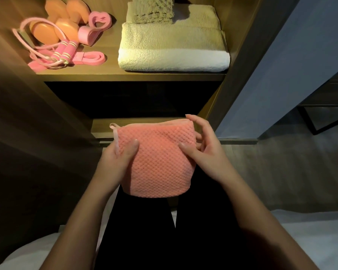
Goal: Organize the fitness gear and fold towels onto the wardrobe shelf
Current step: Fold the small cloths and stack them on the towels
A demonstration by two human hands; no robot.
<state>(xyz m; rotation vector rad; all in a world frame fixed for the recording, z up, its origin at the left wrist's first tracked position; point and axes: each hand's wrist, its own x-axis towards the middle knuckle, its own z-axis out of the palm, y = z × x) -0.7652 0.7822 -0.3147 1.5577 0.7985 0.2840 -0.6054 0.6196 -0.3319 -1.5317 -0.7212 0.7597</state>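
A folded pink waffle towel [158, 162] with a small hanging loop is held in front of me, below the lit wardrobe shelf [129, 76]. My left hand [118, 160] grips its left edge, thumb on top. My right hand [205, 147] pinches its right edge, with the fingers reaching the upper corner. On the shelf's right lies a folded white bath towel [174, 47] with a smaller grey-green towel [154, 10] on top. On the shelf's left sit orange dumbbells [62, 26], a pink skipping rope [64, 52], a pink resistance band [90, 58] and a pink heart-shaped grip [99, 21].
A lower shelf [103, 127] shows behind the towel, with a dark gap above it. The wardrobe's right side panel [248, 61] and a grey wall [293, 78] stand to the right. White bedding [300, 230] lies at the bottom, around my dark trousers.
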